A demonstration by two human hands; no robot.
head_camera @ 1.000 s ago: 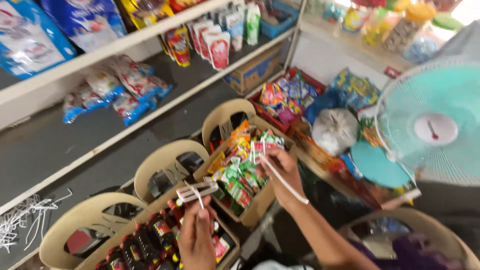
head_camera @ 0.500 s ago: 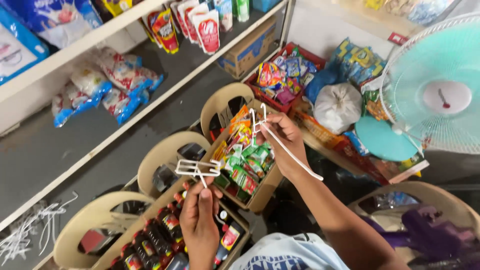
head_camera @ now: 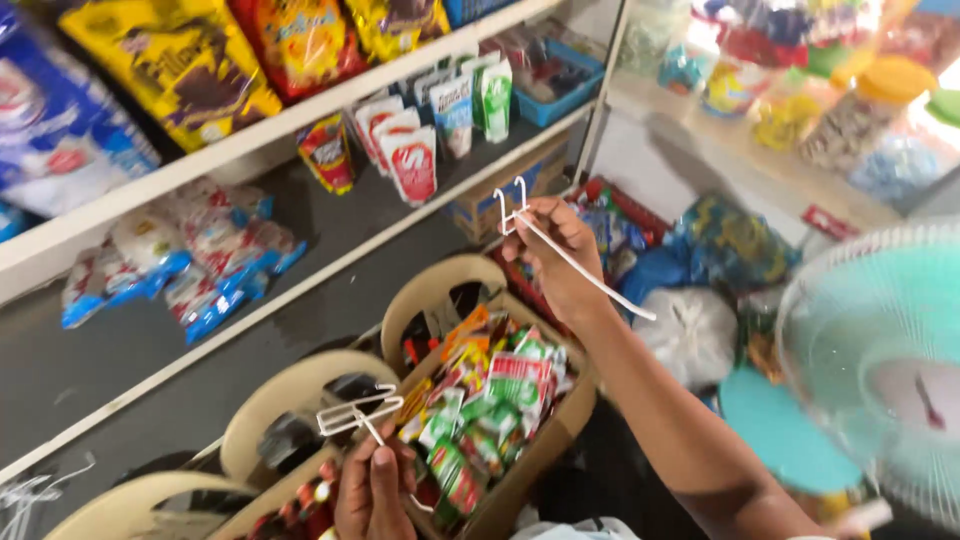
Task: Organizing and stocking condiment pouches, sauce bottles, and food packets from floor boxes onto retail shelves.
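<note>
Right hand [head_camera: 556,255] pinching a white display hook [head_camera: 560,250], long axis running ten to four o'clock, forked end nearest the shelf edge [head_camera: 330,130]; left hand [head_camera: 375,490] at six gripping a second hook [head_camera: 360,412].

top shelf: yellow bags [head_camera: 190,75] | middle shelf: red-white pouches [head_camera: 400,150] | cardboard box: green-red sachets [head_camera: 490,400]

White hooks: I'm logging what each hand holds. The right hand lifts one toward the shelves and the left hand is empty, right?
Not quite. In the head view the left hand also holds a white hook, above the box of sachets. The right hand does lift its hook toward the shelves.
</note>
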